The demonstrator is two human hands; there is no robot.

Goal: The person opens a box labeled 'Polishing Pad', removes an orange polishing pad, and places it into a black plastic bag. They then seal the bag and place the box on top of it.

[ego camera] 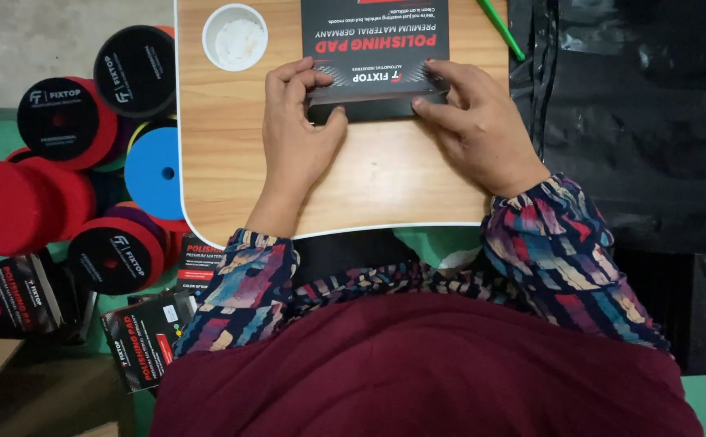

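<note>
Head cam looks straight down at a small wooden worktop [231,162] with a white rim. Both hands are on a flat black cardboard box [375,57] with red and white print, lying at the far middle of the worktop. Left hand [296,133] grips the box's near-left corner, fingers curled over the top and thumb pressed on the near edge. Right hand [470,121] does the same at the near-right corner, thumb along the front edge, fingers spread over the top. So both hands are closed on the box, pinching its near edge flap.

Far left of the box sits a small white round tub [235,36], well apart from the hands. A green stick [500,28] pokes in at the far right edge.

Off the worktop to the left is a pile of round foam pads: red ones [13,206], a blue one [154,171], and some with black labelled faces [134,69]. Near those lie more black flat boxes [142,336] with red stripes. Black plastic sheeting [636,121] covers the right side.
</note>
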